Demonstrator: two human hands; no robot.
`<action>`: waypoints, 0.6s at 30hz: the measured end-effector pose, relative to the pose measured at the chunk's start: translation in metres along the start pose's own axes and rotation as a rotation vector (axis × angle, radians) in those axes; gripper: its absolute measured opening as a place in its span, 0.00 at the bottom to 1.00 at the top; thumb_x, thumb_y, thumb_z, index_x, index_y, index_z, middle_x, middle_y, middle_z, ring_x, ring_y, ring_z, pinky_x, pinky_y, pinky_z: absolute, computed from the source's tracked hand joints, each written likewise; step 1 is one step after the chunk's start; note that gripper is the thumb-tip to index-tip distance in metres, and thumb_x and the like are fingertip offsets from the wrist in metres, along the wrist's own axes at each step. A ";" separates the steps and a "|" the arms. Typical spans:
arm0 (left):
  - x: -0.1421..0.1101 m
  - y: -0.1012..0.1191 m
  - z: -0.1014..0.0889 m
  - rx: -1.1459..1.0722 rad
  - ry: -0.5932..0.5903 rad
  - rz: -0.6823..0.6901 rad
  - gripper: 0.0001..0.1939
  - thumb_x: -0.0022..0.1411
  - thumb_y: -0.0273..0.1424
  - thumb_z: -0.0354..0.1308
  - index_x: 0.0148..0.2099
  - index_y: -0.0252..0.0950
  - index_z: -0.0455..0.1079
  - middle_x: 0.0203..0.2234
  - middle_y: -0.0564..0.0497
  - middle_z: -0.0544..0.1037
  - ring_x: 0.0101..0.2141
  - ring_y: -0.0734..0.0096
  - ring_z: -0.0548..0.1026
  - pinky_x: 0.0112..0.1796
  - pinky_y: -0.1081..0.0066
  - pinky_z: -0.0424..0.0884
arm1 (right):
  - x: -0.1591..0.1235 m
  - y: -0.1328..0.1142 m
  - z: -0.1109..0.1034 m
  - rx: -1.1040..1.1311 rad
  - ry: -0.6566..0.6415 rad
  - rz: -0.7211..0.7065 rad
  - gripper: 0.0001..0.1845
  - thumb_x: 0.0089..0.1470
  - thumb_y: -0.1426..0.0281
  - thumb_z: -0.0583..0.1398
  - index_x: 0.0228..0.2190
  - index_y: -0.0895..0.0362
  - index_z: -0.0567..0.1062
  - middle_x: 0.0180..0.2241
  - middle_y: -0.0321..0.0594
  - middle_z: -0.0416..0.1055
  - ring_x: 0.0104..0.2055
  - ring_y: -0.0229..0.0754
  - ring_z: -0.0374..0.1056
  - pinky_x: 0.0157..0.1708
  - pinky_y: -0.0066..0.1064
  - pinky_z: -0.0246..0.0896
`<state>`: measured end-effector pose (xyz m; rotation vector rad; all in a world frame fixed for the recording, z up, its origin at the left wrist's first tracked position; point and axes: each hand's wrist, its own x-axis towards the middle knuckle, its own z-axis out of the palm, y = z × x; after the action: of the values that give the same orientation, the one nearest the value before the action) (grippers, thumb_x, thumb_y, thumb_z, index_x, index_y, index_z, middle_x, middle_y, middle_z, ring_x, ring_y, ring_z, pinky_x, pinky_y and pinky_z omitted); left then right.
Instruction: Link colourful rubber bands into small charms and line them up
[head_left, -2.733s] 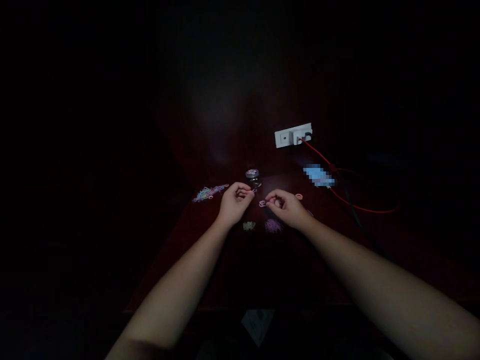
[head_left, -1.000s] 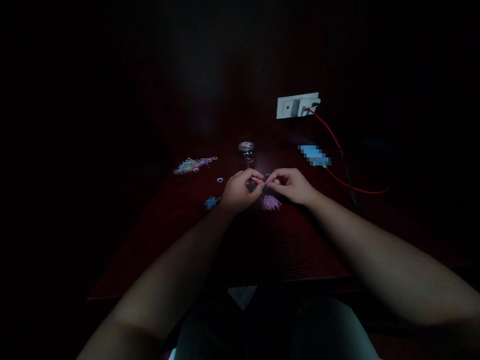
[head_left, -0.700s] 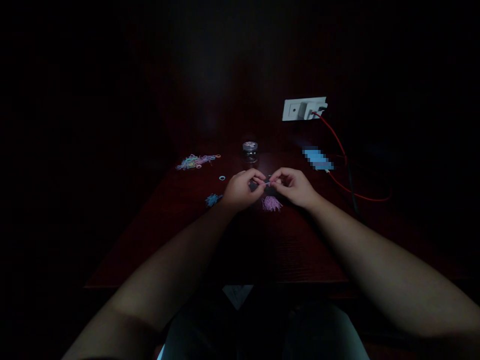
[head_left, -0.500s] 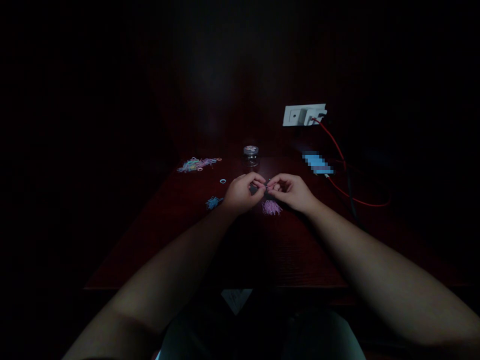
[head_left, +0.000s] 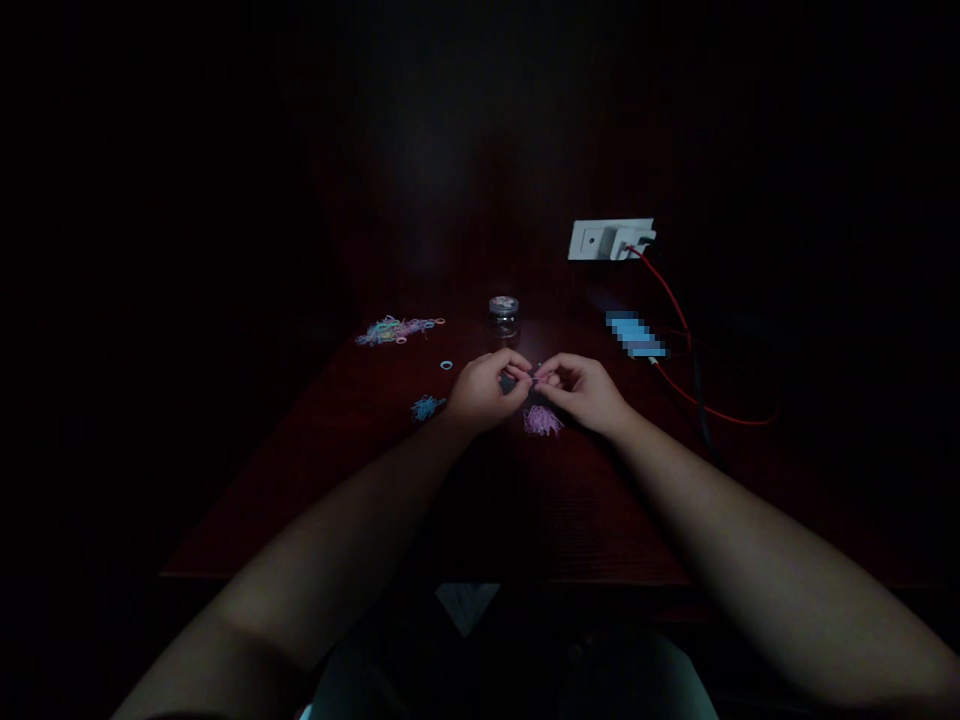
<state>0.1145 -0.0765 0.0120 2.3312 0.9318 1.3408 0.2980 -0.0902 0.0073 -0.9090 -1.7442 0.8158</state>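
Note:
Above the dark red table (head_left: 322,480), the fingertips of my left hand (head_left: 484,393) and my right hand (head_left: 592,395) almost meet. Both hands are closed in a pinch on a thin pinkish rubber band (head_left: 534,379), small and mostly hidden by the fingers. Just below them lies a pile of purple rubber bands (head_left: 542,421). A smaller heap of blue rubber bands (head_left: 426,408) is beside my left wrist. One loose blue band (head_left: 442,367) lies behind that heap.
A mixed pile of coloured bands (head_left: 394,331) lies at the back left. Behind my hands stands a clear lidded jar (head_left: 503,320). A phone (head_left: 635,335) on a red cable (head_left: 731,420) lies right, below a wall socket (head_left: 589,240) with a charger.
The whole view has shifted slightly, so things sit a little lower. Both hands keep their pinch at nearly the same spot over the purple pile.

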 end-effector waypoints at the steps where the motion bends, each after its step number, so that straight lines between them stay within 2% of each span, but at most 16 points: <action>1: 0.000 0.000 0.000 -0.001 -0.001 -0.004 0.06 0.56 0.28 0.58 0.39 0.36 0.71 0.31 0.51 0.79 0.33 0.73 0.77 0.35 0.72 0.72 | 0.000 0.001 0.000 -0.017 0.008 0.000 0.12 0.46 0.65 0.65 0.30 0.59 0.74 0.21 0.32 0.64 0.21 0.32 0.56 0.22 0.26 0.53; 6: -0.001 0.000 0.000 -0.007 -0.015 -0.005 0.07 0.56 0.27 0.58 0.39 0.36 0.71 0.31 0.51 0.78 0.33 0.72 0.77 0.35 0.72 0.72 | 0.000 0.001 -0.003 -0.113 0.032 -0.017 0.11 0.49 0.64 0.63 0.30 0.60 0.75 0.21 0.34 0.64 0.22 0.33 0.56 0.23 0.26 0.53; 12: -0.001 -0.003 0.003 -0.029 -0.025 -0.026 0.06 0.57 0.28 0.57 0.39 0.37 0.71 0.32 0.50 0.78 0.33 0.72 0.76 0.34 0.72 0.72 | 0.001 -0.004 -0.004 -0.239 0.060 -0.087 0.11 0.51 0.64 0.60 0.31 0.60 0.77 0.26 0.40 0.70 0.27 0.37 0.62 0.27 0.28 0.57; 18: -0.002 0.000 0.001 -0.004 -0.054 0.007 0.11 0.52 0.31 0.63 0.40 0.38 0.72 0.34 0.51 0.79 0.35 0.71 0.76 0.37 0.70 0.73 | 0.000 -0.004 -0.005 -0.276 0.047 -0.089 0.12 0.53 0.64 0.60 0.30 0.60 0.78 0.26 0.40 0.70 0.27 0.36 0.62 0.28 0.28 0.57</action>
<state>0.1143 -0.0781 0.0102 2.3576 0.9042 1.2752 0.3012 -0.0915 0.0125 -1.0143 -1.8706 0.4984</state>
